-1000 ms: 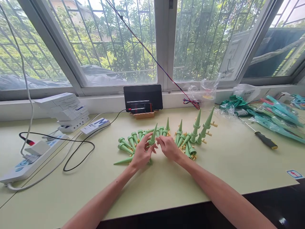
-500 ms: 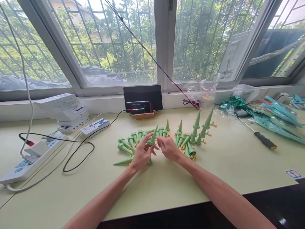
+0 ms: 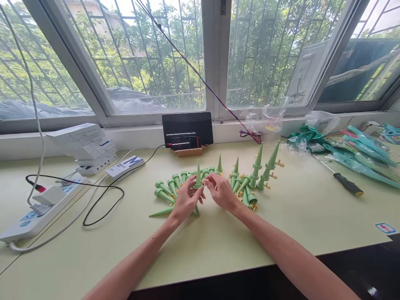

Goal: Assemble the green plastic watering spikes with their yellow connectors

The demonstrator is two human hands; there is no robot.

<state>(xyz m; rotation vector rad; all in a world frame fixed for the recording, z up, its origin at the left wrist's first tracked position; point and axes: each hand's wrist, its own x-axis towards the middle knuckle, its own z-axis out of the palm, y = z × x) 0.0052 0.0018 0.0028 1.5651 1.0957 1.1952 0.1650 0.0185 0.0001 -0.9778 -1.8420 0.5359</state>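
Observation:
My left hand (image 3: 186,200) is closed around the collar of a green plant watering spike (image 3: 198,176), whose point stands straight up. Beside that collar, my right hand (image 3: 221,191) pinches with thumb and forefinger; whatever sits between these fingertips is too small and covered to make out. Loose green spikes (image 3: 163,195) lie fanned out behind and left of my left hand. To the right of my right hand, more spikes with yellow valves (image 3: 255,206) lie in a cluster, and stacked spikes (image 3: 269,166) stand upright there.
A phone (image 3: 185,143) leans on a tablet (image 3: 206,125) at the back. On the left are a power strip (image 3: 18,225), a black cable (image 3: 103,186) and stacked white boxes (image 3: 90,146). A screwdriver (image 3: 347,183) and teal plastic pieces (image 3: 365,154) lie right.
The held spike has turned from leaning right to upright and shifted slightly left. My right hand's fingers have shifted and extended a little beside its collar.

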